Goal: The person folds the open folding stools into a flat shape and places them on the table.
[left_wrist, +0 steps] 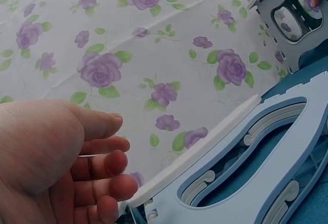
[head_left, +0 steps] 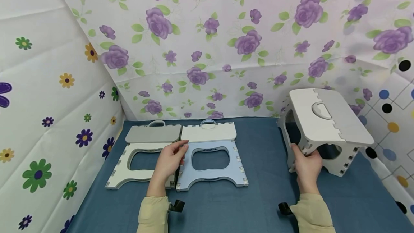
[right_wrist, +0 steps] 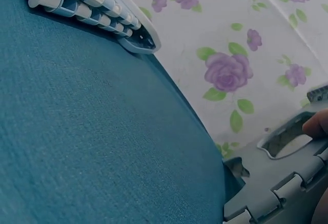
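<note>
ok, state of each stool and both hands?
Left stool: folded, beside blue stool
Blue stool: folded
Right stool: unfolded, top up
Left hand: fingers loosely curled, holding nothing
Right hand: gripping right stool's near side

Long sleeves of a pale yellow, almost cream colour are worn on both arms. The left sleeve (head_left: 153, 214) is seen behind the left hand (head_left: 170, 160), and the right sleeve (head_left: 312, 213) behind the right hand (head_left: 308, 168). The cloth is plain, and it is creased in soft folds near the cuffs. Beyond the cuffs, both hands are bare. At the inner side of each wrist a small black device is worn: the left device (head_left: 178, 206) has a blocky shape, and the right device (head_left: 285, 209) is shaped similarly.
</note>
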Tool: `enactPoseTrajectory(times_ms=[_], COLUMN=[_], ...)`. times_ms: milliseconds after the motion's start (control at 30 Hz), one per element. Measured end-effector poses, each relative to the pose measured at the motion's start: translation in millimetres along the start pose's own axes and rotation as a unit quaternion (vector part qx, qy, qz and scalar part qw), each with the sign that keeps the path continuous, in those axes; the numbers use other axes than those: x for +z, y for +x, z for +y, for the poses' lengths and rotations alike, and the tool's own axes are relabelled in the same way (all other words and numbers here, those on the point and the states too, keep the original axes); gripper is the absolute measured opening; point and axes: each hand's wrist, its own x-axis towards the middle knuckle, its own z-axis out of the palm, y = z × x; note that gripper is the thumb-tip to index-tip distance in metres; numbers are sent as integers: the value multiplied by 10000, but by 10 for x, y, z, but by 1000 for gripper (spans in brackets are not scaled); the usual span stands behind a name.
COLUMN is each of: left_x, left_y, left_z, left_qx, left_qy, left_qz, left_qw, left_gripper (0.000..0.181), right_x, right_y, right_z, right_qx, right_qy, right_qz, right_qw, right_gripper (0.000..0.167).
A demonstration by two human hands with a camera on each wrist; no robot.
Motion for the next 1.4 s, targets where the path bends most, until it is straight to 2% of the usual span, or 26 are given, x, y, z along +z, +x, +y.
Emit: enactPoseTrajectory(times_ms=[267, 433, 733, 867, 967, 1100, 1267, 1400], left_x=[-15, -2, -9, -10, -14, -18, -19, -2], left_y=[9, 5, -9, -18, -23, -29, -6, -35], left_z=[-4, -12, 40, 46, 35, 24, 28, 6], left_qx=[-3, -20, 21, 28, 19, 55, 100, 148], left_qy=[-20, -49, -68, -66, -83, -109, -116, -104], left_qz=[37, -25, 36, 33, 32, 39, 20, 24], left_qw=[10000, 10000, 10000, 10000, 10000, 9999, 9999, 9998], left_gripper=[39, 40, 40, 40, 39, 40, 40, 40], right_x=[35, -2, -98, -197, -290, -398, -500, -535], right_y=[-47, -99, -100, -56, 10, 129, 259, 308], right_z=[-5, 7, 26, 9, 20, 77, 108, 142], right_qx=[-349, -395, -706, -759, -929, -1281, -1561, -1603], right_qy=[-63, -150, -408, -658, -876, -814, -690, -573], right_qz=[-229, -509, -1123, -1786, -2409, -2987, -3352, -3499], right_qw=[9991, 9978, 9903, 9788, 9621, 9422, 9266, 9212], right_gripper=[48, 49, 32, 41, 55, 62, 71, 70])
